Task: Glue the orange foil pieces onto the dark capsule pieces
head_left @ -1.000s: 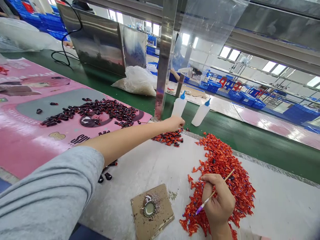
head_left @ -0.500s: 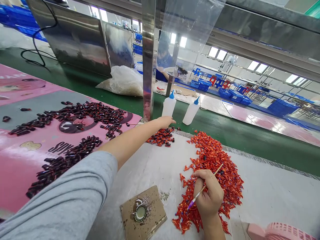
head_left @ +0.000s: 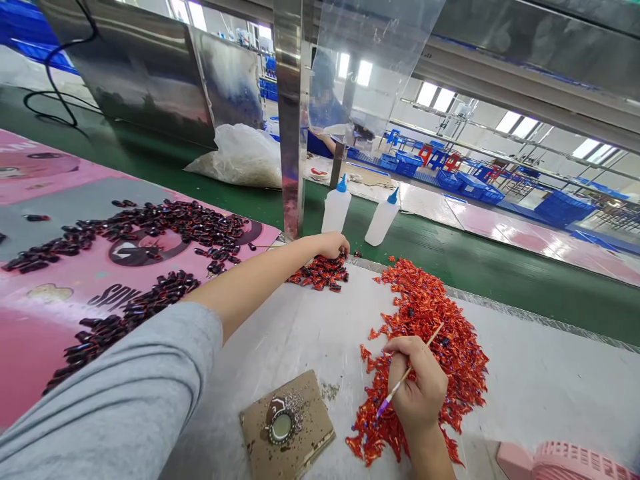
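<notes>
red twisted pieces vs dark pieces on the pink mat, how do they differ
The red twisted pieces are bright orange-red and shiny, the dark pieces nearly black-red. The red twisted pieces lie in one dense heap on the white table, the dark pieces in long bands on the pink mat. Both are small and many.

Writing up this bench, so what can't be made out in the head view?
All head view:
What the left hand touches: hidden by the hand itself.
Grip on the purple-tipped stick: hidden by the right hand.
Grains on the cardboard square: too small.
Pink plastic crate: cut off by the bottom edge.
</notes>
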Motion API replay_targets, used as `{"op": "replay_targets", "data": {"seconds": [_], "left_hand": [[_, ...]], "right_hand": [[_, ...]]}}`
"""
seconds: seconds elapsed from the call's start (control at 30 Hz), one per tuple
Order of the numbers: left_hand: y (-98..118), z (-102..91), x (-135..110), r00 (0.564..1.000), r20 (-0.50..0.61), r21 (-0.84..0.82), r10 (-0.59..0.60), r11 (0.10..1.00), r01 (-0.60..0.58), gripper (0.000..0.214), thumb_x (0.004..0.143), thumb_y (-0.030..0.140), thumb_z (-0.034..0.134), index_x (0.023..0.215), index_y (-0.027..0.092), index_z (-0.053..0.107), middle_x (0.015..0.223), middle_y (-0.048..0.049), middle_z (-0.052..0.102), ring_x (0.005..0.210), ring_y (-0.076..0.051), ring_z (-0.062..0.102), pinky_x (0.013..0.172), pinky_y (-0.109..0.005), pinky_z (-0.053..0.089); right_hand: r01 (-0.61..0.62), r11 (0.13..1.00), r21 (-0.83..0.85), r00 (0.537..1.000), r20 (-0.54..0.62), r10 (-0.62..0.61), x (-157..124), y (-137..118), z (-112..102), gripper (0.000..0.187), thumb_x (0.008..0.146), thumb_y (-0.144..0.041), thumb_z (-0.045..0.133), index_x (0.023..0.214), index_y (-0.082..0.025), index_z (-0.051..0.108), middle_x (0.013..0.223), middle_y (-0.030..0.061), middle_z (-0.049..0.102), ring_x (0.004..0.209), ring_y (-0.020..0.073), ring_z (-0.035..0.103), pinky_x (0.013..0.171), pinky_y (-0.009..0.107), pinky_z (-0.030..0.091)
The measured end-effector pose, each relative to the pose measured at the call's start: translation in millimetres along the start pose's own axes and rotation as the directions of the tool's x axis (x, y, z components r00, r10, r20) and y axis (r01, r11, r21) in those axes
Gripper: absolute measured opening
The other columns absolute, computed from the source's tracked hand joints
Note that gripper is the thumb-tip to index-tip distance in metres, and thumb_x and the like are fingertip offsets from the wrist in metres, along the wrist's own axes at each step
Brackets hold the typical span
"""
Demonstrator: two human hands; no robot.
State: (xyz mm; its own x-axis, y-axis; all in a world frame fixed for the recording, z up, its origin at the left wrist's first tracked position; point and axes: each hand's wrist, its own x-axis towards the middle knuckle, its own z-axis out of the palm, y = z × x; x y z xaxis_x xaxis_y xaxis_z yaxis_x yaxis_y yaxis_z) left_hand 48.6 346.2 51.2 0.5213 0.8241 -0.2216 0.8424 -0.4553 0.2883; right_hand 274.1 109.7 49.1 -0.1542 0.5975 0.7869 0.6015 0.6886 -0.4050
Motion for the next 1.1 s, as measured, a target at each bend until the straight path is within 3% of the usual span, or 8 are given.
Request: {"op": "replay_targets", "data": {"seconds": [0.1, 0.33, 0.5, 0.67, 0.77, 0.87, 1.0, 1.1], "left_hand": [[3.4, -0.8, -1.6, 1.0, 0.011, 0.002, 0.029, 1.0, -0.029, 0.026, 0.094, 0.032, 0.062, 0.114, 0.016, 0.063, 0.117, -0.0086, 0.065, 0.099, -0.024, 0.065, 0.085, -0.043, 0.057], [27.4, 6.1, 6.5, 0.983, -0.155, 0.009, 0.1, 0.995, -0.099, 0.036, 0.094, 0.03, 0.061, 0.128, 0.019, 0.056, 0.137, -0.0117, 0.054, 0.117, -0.029, 0.058, 0.096, -0.051, 0.051], [41.5, 19.8, 17.5, 0.985, -0.131, -0.005, 0.114, 0.993, -0.116, 0.032, 0.094, 0.032, 0.061, 0.124, 0.018, 0.059, 0.128, -0.011, 0.059, 0.108, -0.026, 0.062, 0.091, -0.047, 0.055], [38.3, 24.0, 10.2, 0.984, -0.137, -0.023, 0.112, 0.993, -0.116, 0.03, 0.094, 0.032, 0.061, 0.12, 0.017, 0.06, 0.123, -0.0102, 0.062, 0.104, -0.024, 0.064, 0.088, -0.045, 0.056], [35.9, 21.4, -7.8, 0.977, -0.174, -0.031, 0.124, 0.991, -0.131, 0.027, 0.094, 0.031, 0.062, 0.117, 0.016, 0.062, 0.12, -0.0097, 0.063, 0.103, -0.024, 0.064, 0.088, -0.046, 0.055], [36.3, 14.6, -34.1, 0.949, -0.286, -0.045, 0.135, 0.987, -0.155, 0.025, 0.094, 0.022, 0.06, 0.118, 0.016, 0.062, 0.124, -0.0106, 0.062, 0.109, -0.025, 0.062, 0.095, -0.046, 0.052], [36.7, -3.5, -80.5, 0.876, -0.467, -0.078, 0.118, 0.982, -0.174, 0.037, 0.088, 0.007, 0.051, 0.121, 0.016, 0.064, 0.124, -0.0107, 0.063, 0.111, -0.023, 0.063, 0.099, -0.032, 0.049], [28.3, -20.3, -126.6, 0.797, -0.6, -0.104, 0.071, 0.981, -0.166, 0.038, 0.087, 0.009, 0.05, 0.121, 0.018, 0.065, 0.125, -0.0105, 0.062, 0.119, -0.024, 0.057, 0.105, -0.036, 0.044]], "right_hand": [[-0.011, 1.0, 0.003, 1.0, -0.007, 0.011, 0.8, 0.1, -0.7, 0.027, 0.084, 0.002, 0.045, 0.077, -0.019, 0.06, 0.066, 0.0008, 0.061, 0.061, 0.0124, 0.061, 0.057, 0.023, 0.049], [-0.007, 1.0, -0.01, 1.0, 0.008, 0.007, 2.2, 0.4, 0.8, 0.027, 0.083, 0.0, 0.045, 0.075, -0.02, 0.061, 0.065, 0.0003, 0.062, 0.058, 0.0127, 0.062, 0.056, 0.022, 0.05], [-0.013, 1.0, -0.027, 1.0, 0.001, 0.013, 2.9, 2.0, 2.0, 0.025, 0.082, -0.001, 0.046, 0.074, -0.02, 0.061, 0.064, -0.0007, 0.062, 0.056, 0.0122, 0.061, 0.053, 0.022, 0.049], [-0.011, 1.0, -0.023, 1.0, 0.018, 0.012, 1.9, 1.3, 2.1, 0.025, 0.083, -0.001, 0.046, 0.075, -0.019, 0.061, 0.065, -0.0003, 0.062, 0.058, 0.012, 0.062, 0.055, 0.021, 0.049], [-0.011, 1.0, -0.02, 1.0, 0.02, 0.012, 1.8, 0.6, 0.9, 0.025, 0.083, -0.001, 0.046, 0.076, -0.019, 0.062, 0.066, -0.0004, 0.063, 0.059, 0.012, 0.062, 0.057, 0.021, 0.05], [-0.012, 1.0, -0.011, 1.0, 0.016, 0.012, 3.1, -0.2, -1.0, 0.024, 0.083, -0.002, 0.047, 0.077, -0.02, 0.062, 0.068, -0.0004, 0.064, 0.061, 0.0124, 0.064, 0.058, 0.022, 0.051], [-0.006, 1.0, -0.009, 1.0, 0.005, 0.006, 4.5, 0.1, -2.2, 0.022, 0.082, -0.004, 0.05, 0.079, -0.02, 0.063, 0.069, -0.0005, 0.066, 0.061, 0.0136, 0.065, 0.059, 0.023, 0.053], [-0.02, 1.0, -0.015, 1.0, 0.003, 0.02, 3.8, 2.6, -1.6, 0.02, 0.083, -0.007, 0.051, 0.079, -0.02, 0.065, 0.068, 0.0001, 0.067, 0.059, 0.015, 0.066, 0.057, 0.024, 0.054]]}}
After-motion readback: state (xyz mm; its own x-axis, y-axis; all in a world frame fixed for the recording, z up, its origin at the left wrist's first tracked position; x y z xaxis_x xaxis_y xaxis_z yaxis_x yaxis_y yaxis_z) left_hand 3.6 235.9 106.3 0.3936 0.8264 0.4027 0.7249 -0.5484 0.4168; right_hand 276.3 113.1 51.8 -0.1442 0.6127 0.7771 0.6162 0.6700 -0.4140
